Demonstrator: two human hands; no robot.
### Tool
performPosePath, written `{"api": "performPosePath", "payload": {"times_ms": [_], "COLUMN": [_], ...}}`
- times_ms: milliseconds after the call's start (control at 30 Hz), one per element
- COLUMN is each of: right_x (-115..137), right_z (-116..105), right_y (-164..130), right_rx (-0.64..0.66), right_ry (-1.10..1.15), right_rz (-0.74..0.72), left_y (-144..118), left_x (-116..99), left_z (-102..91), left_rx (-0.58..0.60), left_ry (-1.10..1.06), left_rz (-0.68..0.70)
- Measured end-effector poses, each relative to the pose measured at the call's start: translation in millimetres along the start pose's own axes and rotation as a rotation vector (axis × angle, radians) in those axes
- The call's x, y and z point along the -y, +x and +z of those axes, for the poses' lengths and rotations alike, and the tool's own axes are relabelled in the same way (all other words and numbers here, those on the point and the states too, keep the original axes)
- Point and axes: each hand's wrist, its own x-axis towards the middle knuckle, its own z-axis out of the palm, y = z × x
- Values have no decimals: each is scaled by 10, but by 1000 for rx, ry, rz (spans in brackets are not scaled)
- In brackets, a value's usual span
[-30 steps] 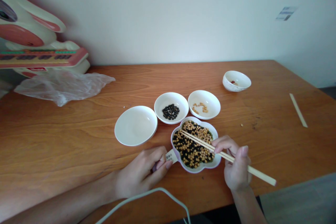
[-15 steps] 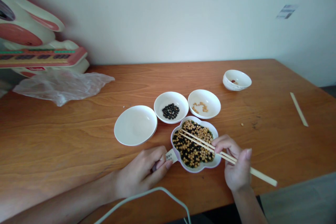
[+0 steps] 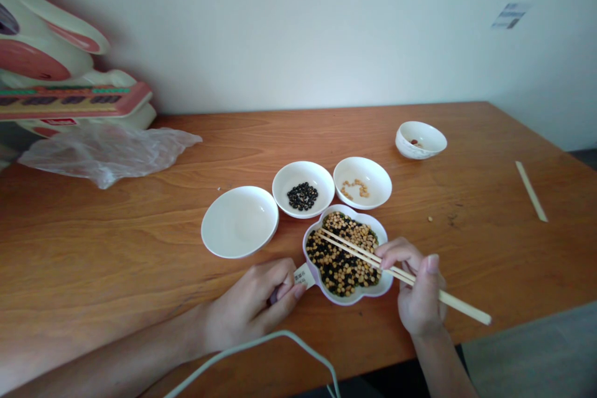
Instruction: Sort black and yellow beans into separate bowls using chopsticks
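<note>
On the wooden table [image 3: 116,242], right hand [image 3: 420,298] fingers [image 3: 392,253] pinch chopsticks [image 3: 354,249] over the beans.

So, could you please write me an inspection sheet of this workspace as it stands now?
Surface: wooden table, a stray bean at right.
Job's things: flower-shaped dish of mixed beans; chopsticks over it; bowl of black beans; bowl of yellow beans; empty bowl.
Clutter: plastic bag; far small bowl; loose stick.
Hands: left hand at the dish's tag; right hand grips chopsticks.
Cables: pale cable at near edge.
Surroundings: plain wall, toy figure at left.
</note>
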Motion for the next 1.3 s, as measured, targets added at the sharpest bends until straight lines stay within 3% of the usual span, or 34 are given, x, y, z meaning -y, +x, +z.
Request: {"api": "performPosePath", "payload": {"times_ms": [467, 633, 733, 800, 1300], "right_x": [39, 25, 17, 11, -74], "right_z": [-24, -92, -100, -90, -114], "right_y": [13, 68, 112, 128, 105], "right_rx": [-160, -384, -591, -653, -621], "right_ry": [51, 76, 41, 3, -26], "right_rz": [-63, -214, -216, -193, -75], "left_y": [-5, -3, 2, 2, 5], "left_x": [17, 2, -1, -1, 2], "left_z": [3, -1, -3, -3, 1], "left_rx": [-3, -1, -2, 0, 7], "left_ry": [0, -7, -15, -18, -16], "left_rz": [7, 4, 10, 7, -4]}}
